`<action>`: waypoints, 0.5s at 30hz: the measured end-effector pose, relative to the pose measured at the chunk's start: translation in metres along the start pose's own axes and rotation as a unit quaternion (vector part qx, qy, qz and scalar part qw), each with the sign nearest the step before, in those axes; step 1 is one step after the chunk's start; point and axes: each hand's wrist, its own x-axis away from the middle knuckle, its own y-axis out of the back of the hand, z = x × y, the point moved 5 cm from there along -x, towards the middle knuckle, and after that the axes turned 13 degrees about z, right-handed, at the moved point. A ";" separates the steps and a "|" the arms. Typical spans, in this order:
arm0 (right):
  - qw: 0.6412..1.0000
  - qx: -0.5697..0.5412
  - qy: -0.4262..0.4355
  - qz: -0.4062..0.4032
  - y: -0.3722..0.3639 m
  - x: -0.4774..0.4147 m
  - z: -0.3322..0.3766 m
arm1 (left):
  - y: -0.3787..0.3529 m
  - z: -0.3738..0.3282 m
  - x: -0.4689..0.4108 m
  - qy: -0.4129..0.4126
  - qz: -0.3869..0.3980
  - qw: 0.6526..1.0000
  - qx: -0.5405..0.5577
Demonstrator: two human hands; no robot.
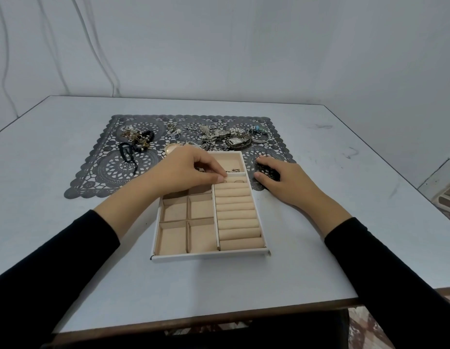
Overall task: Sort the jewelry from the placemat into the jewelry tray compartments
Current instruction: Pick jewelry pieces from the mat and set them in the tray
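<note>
A beige jewelry tray (209, 256) with square compartments and a column of ring rolls lies in front of a dark lace placemat (98, 172). My left hand (188, 172) reaches over the tray's far left part, fingertips pinched at the top ring rolls; whatever it pinches is too small to make out. A ring (239, 181) sits in the top rolls, and small metal pieces (232, 170) lie in the far right compartment. My right hand (282, 180) rests flat on the placemat's corner, right of the tray. Mixed jewelry (226, 138) and dark bracelets (138, 141) lie on the placemat.
The tray and placemat sit on a white table (345, 185) set against a pale wall. White cables (110, 71) hang down the wall at the back left. The table's front edge is close to my body, its right edge near a patterned floor.
</note>
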 end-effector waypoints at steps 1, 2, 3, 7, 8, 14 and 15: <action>1.000 0.000 0.000 -0.001 0.000 0.000 0.000 | 0.000 0.000 -0.001 0.007 0.004 1.000 0.010; 1.000 0.000 0.001 -0.001 0.000 0.000 0.000 | 0.001 0.001 -0.001 0.013 0.009 1.000 0.019; 1.000 0.000 0.001 -0.002 0.001 0.000 0.000 | 0.001 0.001 -0.002 0.019 0.015 0.999 0.026; 1.000 -0.001 0.001 -0.001 0.001 0.000 0.000 | 0.003 0.000 -0.003 0.035 0.036 0.998 0.039; 1.000 -0.003 0.002 -0.001 0.001 0.000 0.000 | 0.003 0.000 -0.004 0.037 0.037 0.998 0.038; 1.000 -0.018 0.000 -0.001 0.001 0.001 0.000 | 0.003 -0.002 -0.002 0.035 0.034 0.999 0.016; 1.000 -0.024 -0.002 0.000 0.002 0.001 0.000 | 0.003 -0.001 -0.002 0.032 0.032 0.999 0.023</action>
